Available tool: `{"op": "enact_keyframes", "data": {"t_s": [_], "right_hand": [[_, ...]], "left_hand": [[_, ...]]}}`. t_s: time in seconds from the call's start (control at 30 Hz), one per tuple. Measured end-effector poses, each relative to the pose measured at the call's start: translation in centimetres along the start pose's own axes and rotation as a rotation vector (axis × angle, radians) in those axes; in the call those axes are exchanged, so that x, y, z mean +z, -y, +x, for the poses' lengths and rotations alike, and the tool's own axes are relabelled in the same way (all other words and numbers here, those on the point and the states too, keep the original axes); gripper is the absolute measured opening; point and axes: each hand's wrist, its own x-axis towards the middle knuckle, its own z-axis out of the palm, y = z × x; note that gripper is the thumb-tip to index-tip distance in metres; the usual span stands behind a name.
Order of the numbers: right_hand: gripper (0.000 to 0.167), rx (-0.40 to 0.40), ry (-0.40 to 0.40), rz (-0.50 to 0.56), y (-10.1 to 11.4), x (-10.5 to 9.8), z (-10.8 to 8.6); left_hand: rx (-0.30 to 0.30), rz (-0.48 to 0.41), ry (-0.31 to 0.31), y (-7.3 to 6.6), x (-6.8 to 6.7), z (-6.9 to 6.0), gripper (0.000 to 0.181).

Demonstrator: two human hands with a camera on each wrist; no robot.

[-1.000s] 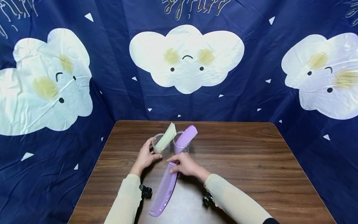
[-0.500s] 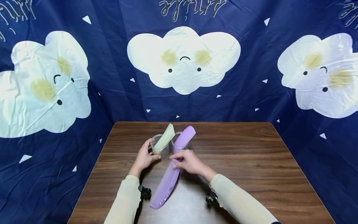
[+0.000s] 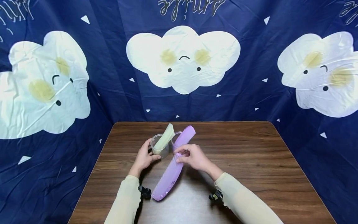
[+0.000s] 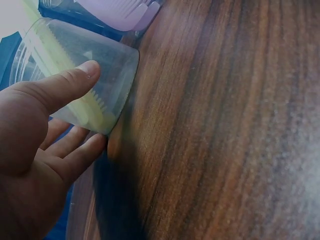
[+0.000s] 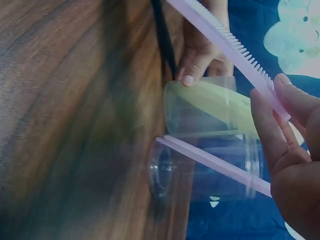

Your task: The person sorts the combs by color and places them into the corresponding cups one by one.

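Observation:
My left hand (image 3: 143, 159) holds a clear plastic cup (image 3: 160, 151) from its left side; in the left wrist view the thumb lies along the wall and the other fingers sit on the opposite side. Pale green combs (image 3: 165, 137) lean in that cup, their ends above the rim. My right hand (image 3: 195, 157) pinches one end of a purple comb (image 3: 168, 180) between thumb and fingers. This comb slants toward the front left, clear of the tabletop in the right wrist view. Just beyond it stands a second clear cup (image 5: 200, 187), with purple combing pieces (image 3: 185, 136) leaning inside.
Both cups stand side by side toward the back of the brown wooden table (image 3: 237, 155). Behind and along the sides hangs a dark blue cloth (image 3: 117, 77) with white clouds. A small black camera sits on each wrist.
My right hand has lifted the purple comb and moved it away from the front edge, slightly rightward, toward the second cup. The left hand stays at its cup.

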Motion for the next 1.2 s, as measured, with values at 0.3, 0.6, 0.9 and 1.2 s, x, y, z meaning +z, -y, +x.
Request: {"op": "enact_keyframes", "data": {"t_s": [0.3, 0.6, 0.9, 1.2], "right_hand": [[0.031, -0.023, -0.110, -0.028, 1.2, -2.3, 0.3], [0.030, -0.050, -0.235, -0.077, 2.0, -4.8, 0.3], [0.029, -0.037, -0.292, -0.075, 2.9, -7.5, 0.4], [0.028, -0.054, -0.353, -0.051, 3.7, -9.6, 0.7]], "left_hand": [[-0.007, -0.009, -0.004, -0.1, -0.1, -0.1, 0.097], [-0.005, -0.035, -0.004, 0.0, 0.0, -0.2, 0.096], [-0.002, -0.037, -0.010, -0.2, 0.0, -0.2, 0.097], [-0.007, -0.024, -0.018, -0.4, 0.0, -0.2, 0.101]]}}
